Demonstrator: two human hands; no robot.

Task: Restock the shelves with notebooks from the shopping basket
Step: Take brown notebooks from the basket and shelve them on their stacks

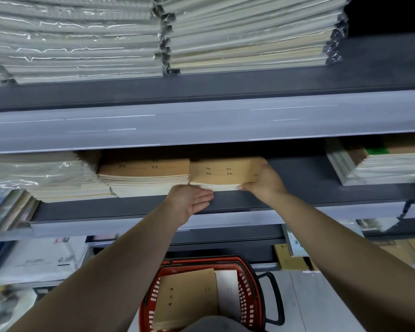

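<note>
Head view: right hand (264, 183) grip clasps notebook stack (223, 174) on shelf (309, 176); left hand (189, 202) flat, released; basket (247, 283) partly hidden.

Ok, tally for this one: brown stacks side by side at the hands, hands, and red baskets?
Brown stacks: 2 (left stack, right stack)
Hands: 2 (left hand, right hand)
Red baskets: 1 (basket)
Total: 5

Bare forearms (120, 271) with left hand (189, 202) and right hand (264, 180); dark grey clothing (213, 325) low in view.
</note>
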